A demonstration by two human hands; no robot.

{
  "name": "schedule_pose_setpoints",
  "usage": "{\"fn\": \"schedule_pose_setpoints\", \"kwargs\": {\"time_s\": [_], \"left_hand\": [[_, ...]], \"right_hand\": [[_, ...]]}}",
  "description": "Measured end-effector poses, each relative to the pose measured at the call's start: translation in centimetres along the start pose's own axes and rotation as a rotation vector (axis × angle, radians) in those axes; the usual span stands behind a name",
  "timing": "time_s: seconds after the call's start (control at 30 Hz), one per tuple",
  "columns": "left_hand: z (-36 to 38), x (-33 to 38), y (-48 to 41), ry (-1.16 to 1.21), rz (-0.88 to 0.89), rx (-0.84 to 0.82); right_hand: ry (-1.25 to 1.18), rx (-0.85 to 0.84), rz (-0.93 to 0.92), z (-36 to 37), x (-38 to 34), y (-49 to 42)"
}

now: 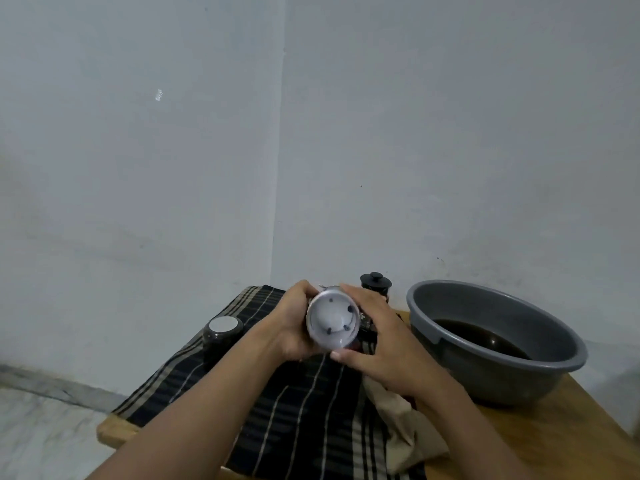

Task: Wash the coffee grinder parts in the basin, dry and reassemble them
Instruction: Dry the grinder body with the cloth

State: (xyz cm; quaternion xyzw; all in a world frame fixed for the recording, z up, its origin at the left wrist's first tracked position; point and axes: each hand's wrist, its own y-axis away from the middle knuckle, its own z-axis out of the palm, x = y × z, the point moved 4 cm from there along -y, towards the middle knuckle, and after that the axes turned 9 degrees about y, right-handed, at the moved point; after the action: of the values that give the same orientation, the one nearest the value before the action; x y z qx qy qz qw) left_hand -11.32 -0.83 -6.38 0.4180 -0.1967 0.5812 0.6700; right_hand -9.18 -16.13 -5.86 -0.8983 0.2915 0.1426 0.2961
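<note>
Item: grinder body, cylindrical, gripped by both hands above the table. Left hand: fingers curled over the top of the left side, palm against the wall of the cylinder. Right hand: fingers wrapped over the right side, thumb pressed at the lower edge. The pale round base faces the camera and shows four small dark feet. Beneath the hands: striped dark cloth spread over the left part of the wooden table. On that cloth, left of the left wrist and apart from it: a dark round part with white top, upright. Behind the right hand's fingers, near the wall: a black lidded part with knob, its lower half hidden by the hand. Under the right forearm: a crumpled beige cloth, lying partly on the striped cloth. Right of the right hand: grey basin holding dark water, standing on bare wood. The right hand blocks the far end of the grinder body, and what lies between it and the basin cannot be told. Position: the grinder body lies tilted between the two palms, touching both, clear of the cloth and well left of the basin.
</note>
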Motion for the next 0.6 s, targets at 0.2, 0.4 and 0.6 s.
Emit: {"fn": "schedule_pose_setpoints", "kwargs": {"time_s": [0.2, 0.4, 0.6], "left_hand": [[-2.0, 3.6, -1.5, -0.318, 0.128, 0.017], [-4.0, 6.7, -3.2, -0.336, 0.275, 0.142], [-6.8, 7.3, -6.2, -0.325, 0.287, 0.311]], "right_hand": [[-0.254, 0.156, 0.17, 1.1, 0.5, -6.0], [-0.326, 0.163, 0.353, 3.4, 1.9, -10.9], [-0.249, 0.077, 0.4, 7.0, 2.9, -14.6]]}}
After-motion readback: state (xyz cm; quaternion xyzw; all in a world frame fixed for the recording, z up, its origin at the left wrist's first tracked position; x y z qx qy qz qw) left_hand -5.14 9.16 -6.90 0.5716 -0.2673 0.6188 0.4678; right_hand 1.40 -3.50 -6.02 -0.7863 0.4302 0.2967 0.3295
